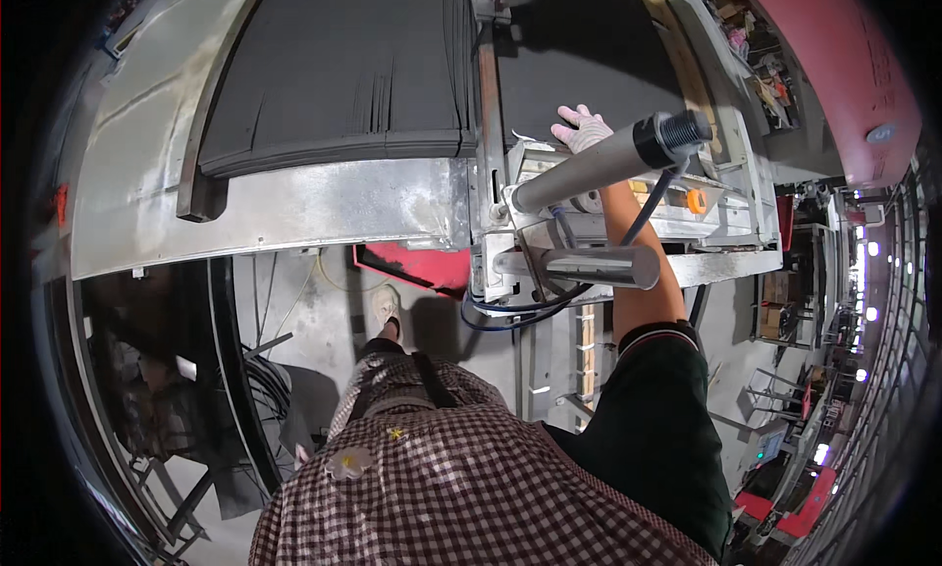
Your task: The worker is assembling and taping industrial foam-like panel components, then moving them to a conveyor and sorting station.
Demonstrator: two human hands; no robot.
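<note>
My right hand, in a pale pink and white knit glove, reaches forward past a metal cylinder with a threaded end. Its fingers are spread over the near edge of a dark grey sheet on the right; whether they press on it I cannot tell. The cylinder hides part of my wrist. Left of the upright metal bar lies a stack of dark grey sheets, its near edges layered and creased. A small pale pink patch beside my checked apron may be part of my left hand; no fingers can be made out there.
A second, shiny cylinder juts out below my forearm, with a dark blue hose looping beneath. The metal table edge runs in front of the stack. An orange knob sits at right. A red object lies under the table.
</note>
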